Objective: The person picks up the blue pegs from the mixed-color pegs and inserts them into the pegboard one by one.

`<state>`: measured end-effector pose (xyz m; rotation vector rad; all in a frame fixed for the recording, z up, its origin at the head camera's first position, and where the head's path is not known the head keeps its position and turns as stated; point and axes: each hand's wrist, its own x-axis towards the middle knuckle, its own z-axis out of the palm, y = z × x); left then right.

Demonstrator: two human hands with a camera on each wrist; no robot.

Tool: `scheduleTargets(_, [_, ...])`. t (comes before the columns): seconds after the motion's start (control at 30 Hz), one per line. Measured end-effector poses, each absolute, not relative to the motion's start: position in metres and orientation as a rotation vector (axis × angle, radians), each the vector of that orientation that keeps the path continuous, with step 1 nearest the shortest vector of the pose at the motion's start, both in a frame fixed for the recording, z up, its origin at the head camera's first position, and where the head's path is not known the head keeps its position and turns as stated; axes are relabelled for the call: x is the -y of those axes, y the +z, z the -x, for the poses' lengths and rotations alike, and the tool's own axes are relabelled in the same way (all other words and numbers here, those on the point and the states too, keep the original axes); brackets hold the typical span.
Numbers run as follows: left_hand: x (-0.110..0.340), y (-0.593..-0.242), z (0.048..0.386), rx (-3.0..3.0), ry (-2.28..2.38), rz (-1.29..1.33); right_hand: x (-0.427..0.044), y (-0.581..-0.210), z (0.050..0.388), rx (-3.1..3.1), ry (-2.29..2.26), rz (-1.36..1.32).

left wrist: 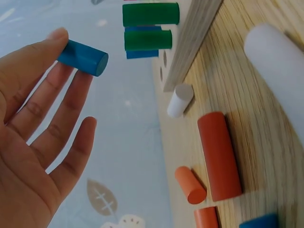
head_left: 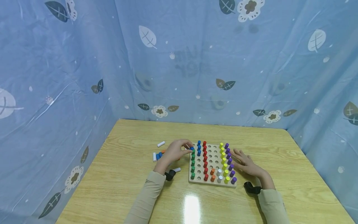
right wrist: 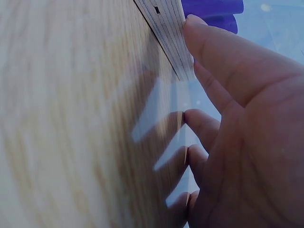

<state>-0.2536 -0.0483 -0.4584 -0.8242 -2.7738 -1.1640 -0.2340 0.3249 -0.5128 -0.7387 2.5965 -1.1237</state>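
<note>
Reaching from beige sleeves [head_left: 146,197], head view: pinching a blue peg [head_left: 191,148] in the left hand [head_left: 174,152], at the pegboard [head_left: 212,184] just to that hand's right, beside green pegs [head_left: 193,169]; spreading the right hand [head_left: 248,165] farther off, purple pegs [head_left: 230,161] leftward, gripping nothing.

Left wrist view: clamping the blue peg between thumb and fingers, tilting its long axis slightly off the green pegs'.

Right wrist view: parting fingers beside the pegboard, perhaps touching.

Behind the peg board [head_left: 207,184] and well above it, the blue curtain [head_left: 190,99] bears faint, darker lettering [head_left: 191,69] in two short lines (it looks back to front, like writing in a mirror). The marks are too blurred for any word to be read surely.
</note>
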Motion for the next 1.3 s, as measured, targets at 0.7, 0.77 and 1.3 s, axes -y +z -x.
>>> scheduleTargets(0.7, [0.027,-0.457,0.249,2.759,-1.388,0.877,-0.325,-0.514,0.235,-2.592,-1.132,0.768])
scheduleTargets(0.77, [0.026,-0.458,0.249,2.760,-1.397,0.887,-0.326,-0.514,0.235,-2.593,-1.131,0.771])
scheduleTargets(1.3, [0.019,-0.472,0.251,2.771,-1.389,0.967,-0.325,-0.512,0.234,-2.594,-1.138,0.757])
